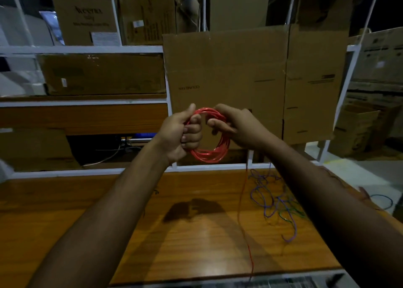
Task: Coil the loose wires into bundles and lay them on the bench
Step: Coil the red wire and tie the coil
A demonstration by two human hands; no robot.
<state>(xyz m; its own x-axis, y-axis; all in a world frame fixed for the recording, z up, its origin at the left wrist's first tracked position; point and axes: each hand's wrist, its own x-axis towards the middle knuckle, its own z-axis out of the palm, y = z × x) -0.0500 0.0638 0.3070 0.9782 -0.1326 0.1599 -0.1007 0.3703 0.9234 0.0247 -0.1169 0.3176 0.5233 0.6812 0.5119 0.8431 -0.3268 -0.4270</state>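
Observation:
A coil of red wire [209, 153] hangs in the air above the wooden bench [109, 200]. My left hand [181, 135] grips the coil's left side with curled fingers, thumb up. My right hand [235, 126] holds the coil's upper right side, fingers curled round the strands. A loose red tail [242, 211] drops from under the right hand to the bench and runs off its near edge. A tangle of purple, blue and green wires [274, 198] lies on the bench at the right.
A large flat cardboard sheet [250, 74] leans on the white rack [87, 49] behind the bench. Cardboard boxes [102, 74] fill the rack's shelves. More boxes [357, 130] stand on the floor at right. A blue wire loop [383, 201] lies beyond the bench's right edge.

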